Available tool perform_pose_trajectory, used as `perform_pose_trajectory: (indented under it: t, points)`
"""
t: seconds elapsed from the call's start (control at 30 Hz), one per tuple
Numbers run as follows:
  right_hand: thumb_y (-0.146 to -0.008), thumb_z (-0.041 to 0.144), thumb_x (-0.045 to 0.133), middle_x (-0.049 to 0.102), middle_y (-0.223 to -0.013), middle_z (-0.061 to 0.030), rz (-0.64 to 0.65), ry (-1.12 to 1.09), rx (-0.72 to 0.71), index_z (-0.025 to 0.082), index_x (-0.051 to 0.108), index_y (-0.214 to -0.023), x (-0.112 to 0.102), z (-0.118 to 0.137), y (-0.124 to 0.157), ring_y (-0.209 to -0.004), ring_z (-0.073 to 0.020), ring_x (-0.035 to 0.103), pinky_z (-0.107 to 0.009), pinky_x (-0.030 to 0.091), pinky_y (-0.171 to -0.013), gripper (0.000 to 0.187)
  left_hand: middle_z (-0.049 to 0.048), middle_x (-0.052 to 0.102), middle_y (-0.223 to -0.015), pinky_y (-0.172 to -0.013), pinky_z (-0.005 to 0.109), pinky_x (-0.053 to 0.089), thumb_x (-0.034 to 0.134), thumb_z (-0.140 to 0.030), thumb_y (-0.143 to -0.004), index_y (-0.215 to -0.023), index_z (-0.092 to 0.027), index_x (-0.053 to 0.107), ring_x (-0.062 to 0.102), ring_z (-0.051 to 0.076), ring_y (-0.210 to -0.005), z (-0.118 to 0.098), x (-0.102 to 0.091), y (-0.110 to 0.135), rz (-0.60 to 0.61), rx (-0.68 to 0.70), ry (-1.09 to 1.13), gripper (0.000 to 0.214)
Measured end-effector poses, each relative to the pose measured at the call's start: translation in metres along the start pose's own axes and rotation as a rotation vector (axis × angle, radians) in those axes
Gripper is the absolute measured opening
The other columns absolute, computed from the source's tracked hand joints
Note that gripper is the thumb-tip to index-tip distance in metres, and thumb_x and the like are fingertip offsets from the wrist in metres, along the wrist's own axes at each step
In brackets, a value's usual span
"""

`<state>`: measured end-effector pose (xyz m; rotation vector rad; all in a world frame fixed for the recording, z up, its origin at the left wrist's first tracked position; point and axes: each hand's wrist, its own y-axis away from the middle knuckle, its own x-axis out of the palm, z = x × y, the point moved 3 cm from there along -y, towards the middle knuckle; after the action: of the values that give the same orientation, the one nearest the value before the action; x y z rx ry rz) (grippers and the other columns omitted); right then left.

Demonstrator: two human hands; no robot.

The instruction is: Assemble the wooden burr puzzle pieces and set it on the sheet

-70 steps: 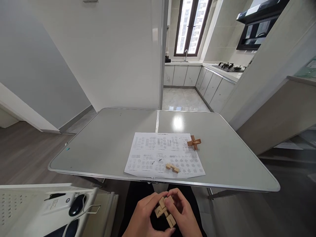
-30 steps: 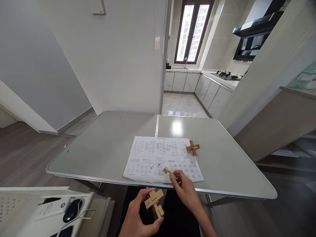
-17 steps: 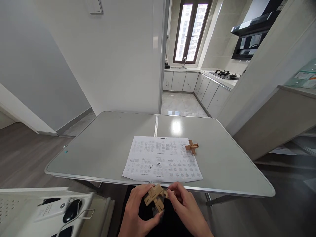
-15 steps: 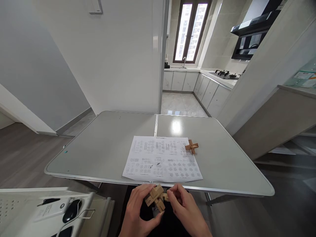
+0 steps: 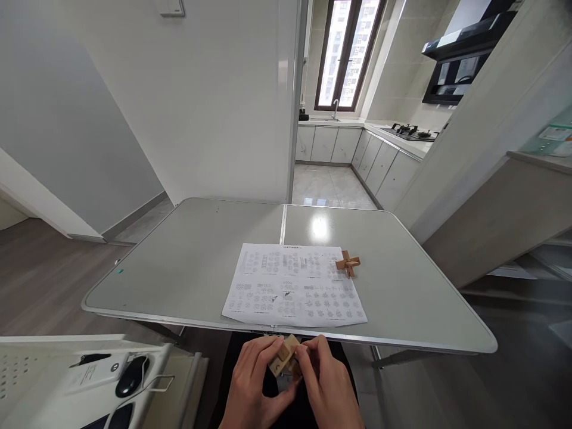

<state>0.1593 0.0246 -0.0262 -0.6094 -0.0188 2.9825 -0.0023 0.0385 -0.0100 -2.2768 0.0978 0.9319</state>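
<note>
Both hands meet just below the near edge of the grey folding table, over my lap. My left hand curls its fingers around a light wooden block puzzle made of interlocked pieces. My right hand pinches the same puzzle from the right side; its fingertips cover part of the wood. On the table lies a printed instruction sheet covered with small diagrams. A finished darker wooden cross puzzle rests at the sheet's far right corner.
A white cart at lower left carries a black mouse and a small device. A kitchen with cabinets, a window and a hob lies beyond the table. A counter stands on the right.
My right hand picked a loose wooden piece off the sheet and brought it down to the puzzle in my left hand. Both hands now close together on the puzzle.
</note>
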Motion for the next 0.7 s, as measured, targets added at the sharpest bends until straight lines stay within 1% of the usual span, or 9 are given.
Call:
perform_pose_trajectory:
  t: [0.07, 0.17, 0.33, 0.43, 0.57, 0.7]
  points:
    - [-0.104, 0.056, 0.041, 0.073, -0.072, -0.0029, -0.052, 0.047, -0.017, 0.028, 0.054, -0.089, 0.003, 0.002, 0.002, -0.057, -0.0220, 0.070, -0.027, 0.047, -0.053, 0.035, 0.0075, 0.073, -0.114, -0.087, 0.038, 0.062, 0.075, -0.016, -0.080, -0.130, -0.028, 0.056, 0.072, 0.026, -0.103, -0.001, 0.000, -0.002, 0.003, -0.025, 0.006, 0.055]
    - [-0.105, 0.057, 0.039, 0.073, -0.071, -0.0013, -0.108, 0.091, -0.029, 0.028, 0.054, -0.089, 0.004, 0.004, 0.004, -0.055, -0.0215, 0.070, -0.028, 0.045, -0.053, 0.036, 0.0072, 0.073, -0.113, -0.085, 0.037, 0.062, 0.075, -0.016, -0.078, -0.129, -0.028, 0.056, 0.072, 0.026, -0.101, -0.002, -0.001, -0.004, 0.040, -0.082, 0.022, 0.055]
    - [-0.105, 0.055, 0.039, 0.074, -0.072, -0.0013, -0.049, 0.129, -0.075, 0.027, 0.055, -0.090, 0.003, 0.001, 0.001, -0.056, -0.0204, 0.072, -0.026, 0.047, -0.051, 0.035, 0.0042, 0.073, -0.108, -0.081, 0.036, 0.063, 0.075, -0.012, -0.071, -0.123, -0.027, 0.056, 0.073, 0.024, -0.096, -0.002, -0.001, -0.003, 0.093, -0.185, 0.091, 0.057]
    - [-0.106, 0.057, 0.036, 0.074, -0.069, -0.0022, -0.069, 0.141, -0.064, 0.027, 0.054, -0.088, 0.001, -0.001, -0.002, -0.052, -0.0208, 0.071, -0.026, 0.047, -0.049, 0.039, 0.0038, 0.073, -0.108, -0.080, 0.035, 0.064, 0.076, -0.014, -0.071, -0.122, -0.026, 0.056, 0.074, 0.024, -0.094, -0.004, -0.001, -0.002, 0.090, -0.231, 0.112, 0.056]
    - [-0.105, 0.058, 0.034, 0.074, -0.067, -0.0026, -0.076, 0.129, -0.046, 0.027, 0.053, -0.089, 0.003, -0.002, -0.002, -0.051, -0.0219, 0.071, -0.027, 0.047, -0.048, 0.040, 0.0051, 0.073, -0.111, -0.083, 0.036, 0.063, 0.075, -0.014, -0.072, -0.121, -0.027, 0.056, 0.073, 0.025, -0.097, -0.010, -0.001, -0.006, 0.058, -0.192, 0.084, 0.054]
    - [-0.105, 0.057, 0.037, 0.074, -0.069, -0.0034, -0.099, 0.137, -0.036, 0.027, 0.055, -0.092, 0.002, -0.005, -0.001, -0.054, -0.0224, 0.072, -0.027, 0.049, -0.050, 0.037, 0.0055, 0.073, -0.109, -0.083, 0.037, 0.062, 0.075, -0.014, -0.072, -0.118, -0.027, 0.057, 0.072, 0.026, -0.098, -0.013, -0.001, -0.009, 0.081, -0.177, 0.044, 0.051]
